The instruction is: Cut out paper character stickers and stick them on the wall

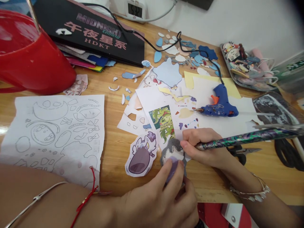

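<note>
My left hand (163,196) presses its fingertips on a small layered grey, white and purple cutout (169,152) near the table's front edge. Closed around a slim pen-like tool with a shiny green and purple patterned barrel (239,138), my right hand (204,147) is at the cutout's upper right; the tool's tip is hidden by the fingers. Just left of the cutout lies a printed paper character with a big purple belly (141,155). A green dragon-like picture (163,122) lies above it on white sheets.
A blue glue gun (220,103) lies on papers, its black cord running back. Black scissors (239,155) are under the right wrist. A red bucket (30,60), a black box (95,34), a line-drawing sheet (59,136), coloured scraps (180,58) and a filled tray (244,84) surround the area.
</note>
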### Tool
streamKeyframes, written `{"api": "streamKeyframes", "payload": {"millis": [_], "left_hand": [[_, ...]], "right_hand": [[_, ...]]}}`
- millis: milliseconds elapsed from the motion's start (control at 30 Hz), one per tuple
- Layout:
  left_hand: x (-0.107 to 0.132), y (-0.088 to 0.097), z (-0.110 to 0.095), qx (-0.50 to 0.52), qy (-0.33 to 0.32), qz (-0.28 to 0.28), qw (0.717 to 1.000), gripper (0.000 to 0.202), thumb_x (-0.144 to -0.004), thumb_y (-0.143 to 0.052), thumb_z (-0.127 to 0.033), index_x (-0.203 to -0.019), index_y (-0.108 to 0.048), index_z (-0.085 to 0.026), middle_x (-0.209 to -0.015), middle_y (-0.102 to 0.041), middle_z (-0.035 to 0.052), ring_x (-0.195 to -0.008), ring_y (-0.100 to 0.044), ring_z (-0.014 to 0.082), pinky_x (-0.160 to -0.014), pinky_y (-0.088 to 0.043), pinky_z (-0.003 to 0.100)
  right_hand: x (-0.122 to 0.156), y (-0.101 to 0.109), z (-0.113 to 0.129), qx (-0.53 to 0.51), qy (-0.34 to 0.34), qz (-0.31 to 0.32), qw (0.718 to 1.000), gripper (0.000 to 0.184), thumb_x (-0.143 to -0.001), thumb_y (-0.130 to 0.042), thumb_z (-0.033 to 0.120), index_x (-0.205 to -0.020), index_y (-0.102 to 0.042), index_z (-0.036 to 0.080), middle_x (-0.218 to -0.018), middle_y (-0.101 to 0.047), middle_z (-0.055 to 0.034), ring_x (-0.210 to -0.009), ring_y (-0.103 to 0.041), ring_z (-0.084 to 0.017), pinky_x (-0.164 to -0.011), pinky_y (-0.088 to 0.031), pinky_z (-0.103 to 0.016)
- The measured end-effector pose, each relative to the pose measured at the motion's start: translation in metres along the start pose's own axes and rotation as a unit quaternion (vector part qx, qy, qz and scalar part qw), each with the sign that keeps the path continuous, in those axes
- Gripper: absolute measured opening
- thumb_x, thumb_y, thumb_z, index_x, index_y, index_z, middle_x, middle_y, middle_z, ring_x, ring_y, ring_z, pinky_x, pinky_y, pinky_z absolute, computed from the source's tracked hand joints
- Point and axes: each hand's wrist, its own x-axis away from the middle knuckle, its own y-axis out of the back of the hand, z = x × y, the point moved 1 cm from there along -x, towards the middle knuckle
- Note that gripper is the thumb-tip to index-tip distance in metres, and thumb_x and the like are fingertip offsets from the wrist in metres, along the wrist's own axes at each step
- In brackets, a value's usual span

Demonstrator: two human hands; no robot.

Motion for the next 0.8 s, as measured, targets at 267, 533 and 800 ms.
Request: {"api": "streamKeyframes", "payload": {"millis": [267,533,800], "left_hand": [[-0.0001,0.0003,0.0002,0.008,0.000,0.008,1.000,0.033,-0.089,-0.032,-0.018,-0.111,-0.056,-0.020,-0.107,-0.057,0.0024,-0.102,-0.057,0.0299,-0.087,-0.052,0.044],[0.0000,-0.0003,-0.0001,0.008,0.000,0.012,1.000,0.031,-0.089,-0.033,-0.019,-0.111,-0.055,-0.020,-0.108,-0.057,0.0030,-0.102,-0.057,0.0305,-0.087,-0.052,0.044],[0.0023,-0.0015,-0.0004,0.013,0.003,0.000,1.000,0.031,-0.089,-0.034,-0.020,-0.111,-0.055,-0.020,-0.108,-0.057,0.0031,-0.101,-0.057,0.0298,-0.086,-0.052,0.044]], "right_hand": [[0.0015,0.0005,-0.0006,0.007,-0.006,0.006,1.000,0.033,-0.076,-0.051,0.007,-0.055,-0.029,0.018,-0.051,-0.031,0.0070,-0.047,-0.028,-0.005,-0.045,-0.022,-0.021],[0.0012,-0.0003,-0.0005,0.030,-0.007,0.001,1.000,0.033,-0.075,-0.051,0.006,-0.055,-0.028,0.018,-0.051,-0.030,0.0071,-0.047,-0.026,-0.005,-0.044,-0.022,-0.021],[0.0020,-0.0003,-0.0021,0.006,-0.008,0.004,1.000,0.033,-0.075,-0.052,0.005,-0.055,-0.028,0.018,-0.051,-0.030,0.0070,-0.047,-0.027,-0.005,-0.044,-0.022,-0.021]]}}
